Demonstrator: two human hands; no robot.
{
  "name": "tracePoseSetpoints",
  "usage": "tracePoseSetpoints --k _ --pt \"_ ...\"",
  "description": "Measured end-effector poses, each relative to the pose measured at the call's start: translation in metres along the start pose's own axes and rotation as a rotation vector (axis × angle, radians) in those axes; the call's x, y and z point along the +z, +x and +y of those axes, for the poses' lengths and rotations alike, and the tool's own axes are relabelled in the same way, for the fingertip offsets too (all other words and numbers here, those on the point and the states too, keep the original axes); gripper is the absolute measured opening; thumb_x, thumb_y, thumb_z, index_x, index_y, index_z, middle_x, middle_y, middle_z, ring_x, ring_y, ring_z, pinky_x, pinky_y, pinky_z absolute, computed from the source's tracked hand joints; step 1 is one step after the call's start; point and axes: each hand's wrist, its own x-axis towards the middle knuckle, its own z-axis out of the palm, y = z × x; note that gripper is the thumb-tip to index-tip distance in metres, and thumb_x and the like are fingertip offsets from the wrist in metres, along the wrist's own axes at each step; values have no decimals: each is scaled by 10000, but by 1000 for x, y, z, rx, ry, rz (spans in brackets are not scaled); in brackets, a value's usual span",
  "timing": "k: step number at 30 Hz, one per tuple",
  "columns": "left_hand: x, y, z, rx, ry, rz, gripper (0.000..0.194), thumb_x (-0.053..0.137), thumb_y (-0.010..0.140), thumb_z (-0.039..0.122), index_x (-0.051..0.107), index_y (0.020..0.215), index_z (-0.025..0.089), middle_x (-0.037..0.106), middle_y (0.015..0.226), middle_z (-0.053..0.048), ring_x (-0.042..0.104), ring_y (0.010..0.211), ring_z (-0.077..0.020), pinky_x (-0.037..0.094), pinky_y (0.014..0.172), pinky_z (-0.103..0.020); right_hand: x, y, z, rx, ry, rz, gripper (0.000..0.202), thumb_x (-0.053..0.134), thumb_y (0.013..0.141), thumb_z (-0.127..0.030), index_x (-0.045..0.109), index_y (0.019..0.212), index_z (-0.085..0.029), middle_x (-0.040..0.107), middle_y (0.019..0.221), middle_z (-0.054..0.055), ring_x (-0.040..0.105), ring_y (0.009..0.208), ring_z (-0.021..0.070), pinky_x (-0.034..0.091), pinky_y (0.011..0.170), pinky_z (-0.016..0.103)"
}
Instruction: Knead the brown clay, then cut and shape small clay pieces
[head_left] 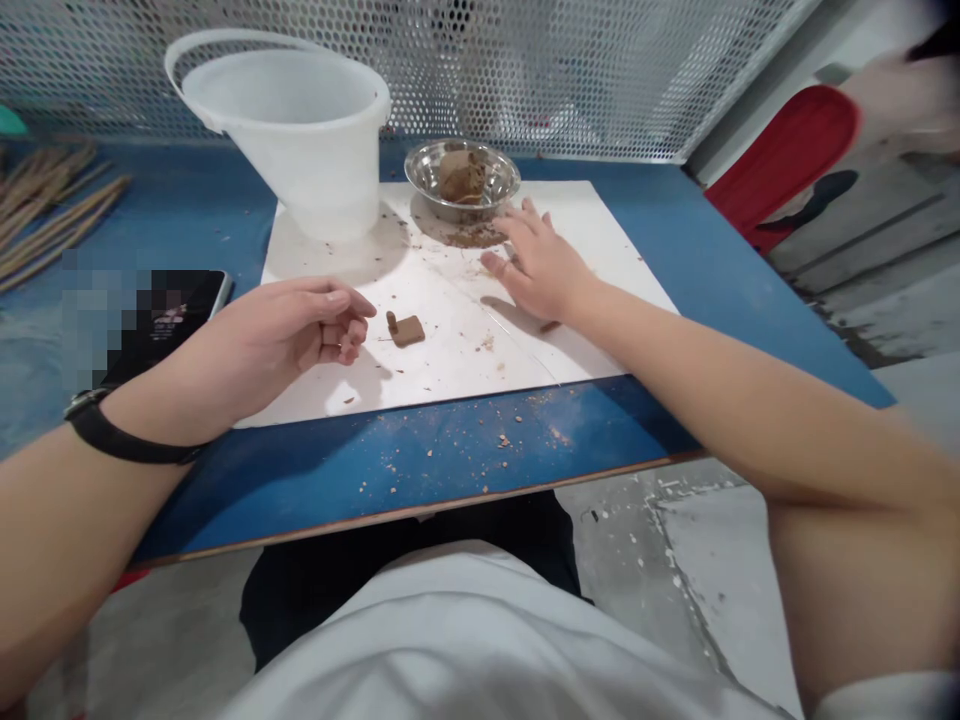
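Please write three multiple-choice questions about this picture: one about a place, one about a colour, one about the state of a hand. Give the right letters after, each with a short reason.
1. Where does the small brown clay piece lie?
A. inside the bucket
B. on the white board
C. on the phone

2. What colour is the table?
A. blue
B. green
C. yellow

3. How is the right hand?
A. closed in a fist around a stick
B. flat, palm down on the board
C. inside the steel bowl

Answers:
1 B, the piece rests on the white board, just right of the left hand.
2 A, blue shows around the board.
3 B, its fingers are spread on the board, near the steel bowl.
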Motion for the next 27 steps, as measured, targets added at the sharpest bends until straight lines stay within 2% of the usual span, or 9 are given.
tracePoseSetpoints --k 4,8,11,15,19,21,23,26,27 --pt "2 -2 3 -24 27 4 195 691 961 324 804 874 191 661 807 -70 594 708 -176 473 707 -320 -1 -40 -3 -26 -6 -49 835 292 1083 -780 448 1701 -242 379 1829 162 195 1754 436 191 1409 731" --pt "3 -4 2 -1 20 -2 183 723 955 340 812 878 200 667 816 -70 603 717 -177 478 710 -316 -9 -71 -3 -7 -17 -147 910 341 1050 -822 365 1756 -248 176 1902 162 36 1760 508 185 1342 850" --pt "4 -4 1 -3 32 2 183 735 954 356 806 882 204 676 827 -76 608 719 -183 483 708 -323 -9 -69 -3 33 -35 -199 953 327 1027 -862 318 1780 -278 115 1915 144 -26 1747 549 115 1300 916" --pt "3 -4 -2 -3 27 -7 164 736 959 339 798 898 200 694 833 -76 613 725 -185 488 712 -325 -4 -36 -7 116 -79 -225 954 253 1053 -814 266 1800 -220 77 1917 162 -19 1750 540 114 1328 873" --pt "1 -4 -3 4 32 -16 167 742 965 340 808 912 196 709 837 -73 621 718 -179 484 715 -326 2 0 -13 177 -15 -41 900 160 1074 -801 413 1721 -229 276 1872 166 120 1755 480 180 1362 790" --pt "0 -4 -3 0 25 -8 171 745 969 346 812 919 196 710 837 -72 631 725 -181 482 721 -328 0 8 -12 145 55 70 844 176 1100 -778 562 1590 -210 506 1738 190 368 1673 416 301 1361 680" --pt "0 -3 -2 -8 6 -2 160 749 970 331 813 912 197 705 828 -65 636 730 -175 479 726 -325 -9 5 -9 85 106 118 727 288 1117 -721 696 1394 -188 725 1476 187 625 1431 360 466 1260 585" --pt "0 -4 -1 -14 -13 -2 157 746 981 309 804 899 188 697 803 -48 635 729 -159 478 726 -319 -34 -17 1 -56 118 39 540 468 1068 -636 797 1114 -210 829 1131 127 750 1080 314 598 1041 533" --pt "0 -4 0 -13 -20 -10 166 737 995 308 800 907 183 699 802 -40 636 733 -152 479 729 -317 -42 -26 6 -113 118 -62 513 508 1055 -638 809 1107 -227 830 1106 112 754 1050 307 607 1026 532"
